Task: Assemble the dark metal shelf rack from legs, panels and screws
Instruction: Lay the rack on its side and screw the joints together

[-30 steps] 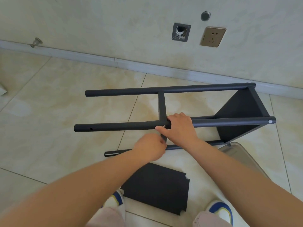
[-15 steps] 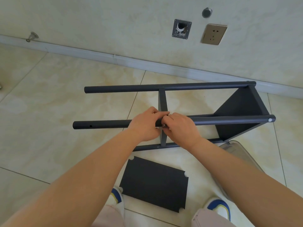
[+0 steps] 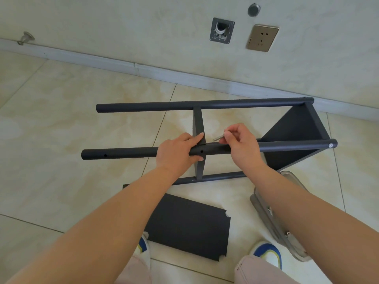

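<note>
The dark metal rack lies on its side on the tiled floor. Its near upper leg [image 3: 123, 154] runs left to right with an open screw hole [image 3: 201, 151] at the middle. My left hand [image 3: 178, 151] grips this leg just left of the hole, beside the edge of the middle panel [image 3: 198, 124]. My right hand [image 3: 241, 145] pinches a silver screw [image 3: 218, 137] above the leg, right of the hole. A far leg [image 3: 164, 106] and a low leg [image 3: 221, 176] are joined to the end panel [image 3: 295, 128]. A loose dark panel [image 3: 190, 226] lies flat by my feet.
A clear plastic container [image 3: 274, 226] sits on the floor at the right, partly under my right arm. The wall with a baseboard [image 3: 143, 68], a socket [image 3: 262, 37] and a pipe plate [image 3: 222, 30] is close behind the rack. My shoes [image 3: 267, 254] stand near the loose panel.
My hands have come apart at the leg's middle. The right hand has lifted up and right with the screw, uncovering the hole; the left hand stays gripping the leg.
</note>
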